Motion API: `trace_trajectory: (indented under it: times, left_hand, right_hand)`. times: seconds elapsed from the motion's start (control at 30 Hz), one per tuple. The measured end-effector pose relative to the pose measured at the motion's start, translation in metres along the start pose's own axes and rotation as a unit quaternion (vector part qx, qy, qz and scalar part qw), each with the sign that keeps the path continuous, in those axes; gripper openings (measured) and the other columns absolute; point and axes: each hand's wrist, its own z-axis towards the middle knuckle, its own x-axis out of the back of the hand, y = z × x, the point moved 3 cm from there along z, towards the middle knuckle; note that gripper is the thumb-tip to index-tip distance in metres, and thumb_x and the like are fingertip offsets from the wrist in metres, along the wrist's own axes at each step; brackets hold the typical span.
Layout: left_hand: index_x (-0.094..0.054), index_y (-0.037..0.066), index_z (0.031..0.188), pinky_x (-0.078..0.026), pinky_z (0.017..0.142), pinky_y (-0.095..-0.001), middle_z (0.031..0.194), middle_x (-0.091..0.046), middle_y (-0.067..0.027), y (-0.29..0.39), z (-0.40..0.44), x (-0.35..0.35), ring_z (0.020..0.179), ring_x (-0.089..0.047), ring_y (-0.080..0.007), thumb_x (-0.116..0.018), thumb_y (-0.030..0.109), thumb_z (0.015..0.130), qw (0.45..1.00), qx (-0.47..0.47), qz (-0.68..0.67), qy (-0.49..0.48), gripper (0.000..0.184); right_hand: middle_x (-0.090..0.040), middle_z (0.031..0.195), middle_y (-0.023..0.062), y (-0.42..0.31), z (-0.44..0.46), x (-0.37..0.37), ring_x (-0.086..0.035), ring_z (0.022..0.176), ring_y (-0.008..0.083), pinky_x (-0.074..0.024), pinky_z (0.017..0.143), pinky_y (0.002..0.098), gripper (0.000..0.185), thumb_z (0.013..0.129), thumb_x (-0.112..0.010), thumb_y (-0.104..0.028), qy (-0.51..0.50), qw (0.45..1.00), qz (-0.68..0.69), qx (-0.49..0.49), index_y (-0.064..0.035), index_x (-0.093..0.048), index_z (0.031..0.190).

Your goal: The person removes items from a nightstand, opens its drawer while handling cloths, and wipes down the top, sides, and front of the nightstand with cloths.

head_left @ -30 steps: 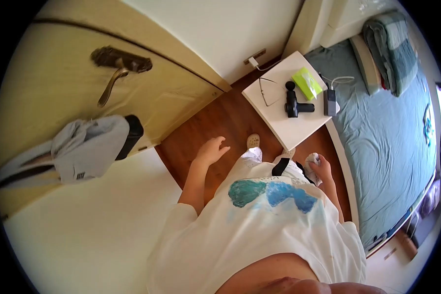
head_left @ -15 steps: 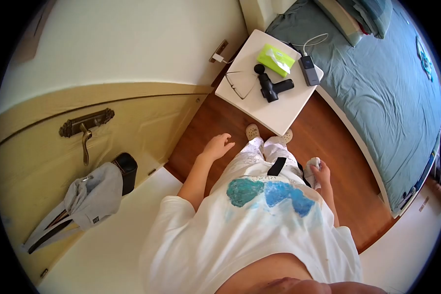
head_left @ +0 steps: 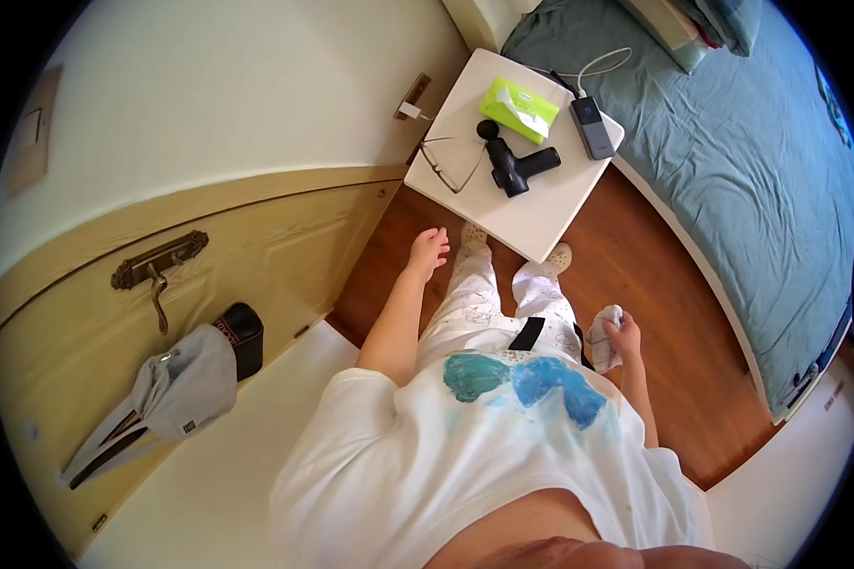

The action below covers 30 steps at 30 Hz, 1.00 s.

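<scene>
My left hand [head_left: 429, 252] hangs beside the near left edge of a white bedside table [head_left: 541, 232], its fingers loosely bent and apart with nothing in them. On my other side, my right hand [head_left: 624, 336] grips a crumpled whitish cloth [head_left: 602, 332] next to my trouser leg; its exact kind cannot be made out. A black massage gun [head_left: 514, 169] lies on the tabletop. Around it are a pair of glasses [head_left: 442, 167], a green tissue pack [head_left: 519, 109] and a grey-black power bank [head_left: 591, 129] with a white cable.
A bed with a blue-green sheet [head_left: 731, 180] stands at the right. To the left is a yellowish door [head_left: 285, 228] with a brass handle [head_left: 158, 294]; a grey bag [head_left: 185, 379] hangs on it. Reddish-brown wood floor [head_left: 674, 275] runs between door and bed.
My left hand has swung forward, closer to the table. My feet are farther apart, and the view has shifted slightly. The cloth stays in my right hand.
</scene>
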Motion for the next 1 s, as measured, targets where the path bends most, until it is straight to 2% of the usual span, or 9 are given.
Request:
trace_trajectory:
  times: [0.07,0.27,0.37,0.47,0.57,0.73,0.8,0.87,1.0]
  left_hand:
    - [-0.038,0.003,0.127,-0.044,0.078,-0.0384,0.115,-0.051,-0.0103,0.001,0.019,0.002,0.097,-0.052,-0.0199,-0.056,0.040,0.086,0.997,-0.010,-0.076,0.005,0.058]
    - [-0.019,0.001,0.137,-0.036,0.095,-0.0492,0.138,-0.026,-0.0218,0.003,0.076,0.004,0.122,-0.036,-0.0355,-0.048,0.043,0.090,0.977,0.044,-0.209,0.018,0.069]
    - [-0.016,0.001,0.138,-0.033,0.096,-0.0502,0.138,-0.027,-0.0219,0.000,0.095,0.004,0.123,-0.034,-0.0361,-0.044,0.046,0.090,0.951,0.056,-0.303,0.035,0.071]
    - [-0.025,0.002,0.134,-0.029,0.098,-0.0508,0.132,-0.037,-0.0208,0.000,0.105,-0.001,0.120,-0.038,-0.0355,-0.038,0.052,0.090,0.930,0.063,-0.362,0.015,0.068]
    - [-0.045,0.011,0.120,-0.027,0.098,-0.0519,0.111,-0.054,-0.0066,0.003,0.115,-0.005,0.101,-0.049,-0.0249,-0.037,0.062,0.086,0.934,0.060,-0.350,-0.037,0.062]
    - [-0.046,0.011,0.118,-0.029,0.095,-0.0499,0.109,-0.056,-0.0051,0.006,0.119,-0.009,0.100,-0.050,-0.0234,-0.039,0.060,0.086,0.930,0.074,-0.358,-0.033,0.059]
    - [-0.045,0.007,0.118,-0.027,0.098,-0.0491,0.110,-0.053,-0.0099,0.016,0.115,-0.010,0.107,-0.047,-0.0280,-0.043,0.052,0.089,0.916,0.083,-0.387,-0.061,0.054]
    - [-0.047,0.008,0.116,-0.029,0.096,-0.0482,0.108,-0.054,-0.0093,0.020,0.113,-0.009,0.105,-0.048,-0.0269,-0.045,0.049,0.088,0.918,0.088,-0.380,-0.068,0.050]
    - [-0.050,0.009,0.110,-0.033,0.091,-0.0467,0.107,-0.058,-0.0071,0.017,0.124,-0.005,0.098,-0.053,-0.0237,-0.051,0.046,0.086,0.921,0.088,-0.367,-0.091,0.043]
  right_hand:
    - [-0.063,0.101,0.0142,-0.021,-0.014,0.007,-0.060,0.093,0.0232,-0.0468,0.081,0.0329,0.055,0.069,-0.071,-0.026,0.000,0.999,-0.031,-0.007,-0.0005,-0.053,0.115]
    - [-0.063,0.102,0.0152,-0.022,-0.034,-0.015,-0.060,0.095,0.0246,-0.0465,0.081,0.0331,0.054,0.069,-0.070,-0.028,0.044,0.999,0.009,-0.028,-0.0011,-0.055,0.114]
    - [-0.064,0.097,0.0163,-0.034,-0.042,-0.037,-0.061,0.092,0.0274,-0.0472,0.080,0.0356,0.049,0.070,-0.068,-0.027,0.010,0.999,-0.041,-0.003,-0.0024,-0.056,0.111]
    - [-0.064,0.095,0.0141,-0.080,-0.054,-0.051,-0.062,0.089,0.0247,-0.0478,0.077,0.0335,0.047,0.070,-0.069,-0.023,-0.018,0.999,-0.022,-0.018,-0.0027,-0.056,0.111]
    - [-0.064,0.096,0.0134,-0.117,-0.053,-0.061,-0.062,0.088,0.0234,-0.0482,0.076,0.0326,0.048,0.070,-0.070,-0.021,-0.017,0.999,-0.042,-0.006,-0.0022,-0.056,0.111]
    - [-0.063,0.098,0.0120,-0.164,-0.046,-0.079,-0.061,0.090,0.0202,-0.0475,0.078,0.0311,0.048,0.071,-0.070,-0.020,-0.046,0.998,0.033,0.034,-0.0008,-0.055,0.112]
    - [-0.063,0.099,0.0109,-0.174,-0.042,-0.083,-0.059,0.091,0.0174,-0.0468,0.079,0.0294,0.048,0.072,-0.070,-0.019,-0.062,0.996,0.047,0.031,0.0006,-0.054,0.114]
    - [-0.063,0.097,0.0137,-0.163,-0.034,-0.093,-0.062,0.090,0.0237,-0.0482,0.078,0.0331,0.048,0.069,-0.070,-0.021,-0.029,0.998,0.028,0.048,-0.0019,-0.056,0.111]
    - [-0.063,0.097,0.0144,-0.183,-0.043,-0.095,-0.062,0.089,0.0241,-0.0484,0.078,0.0330,0.048,0.069,-0.070,-0.021,-0.033,0.999,-0.014,0.038,-0.0007,-0.056,0.110]
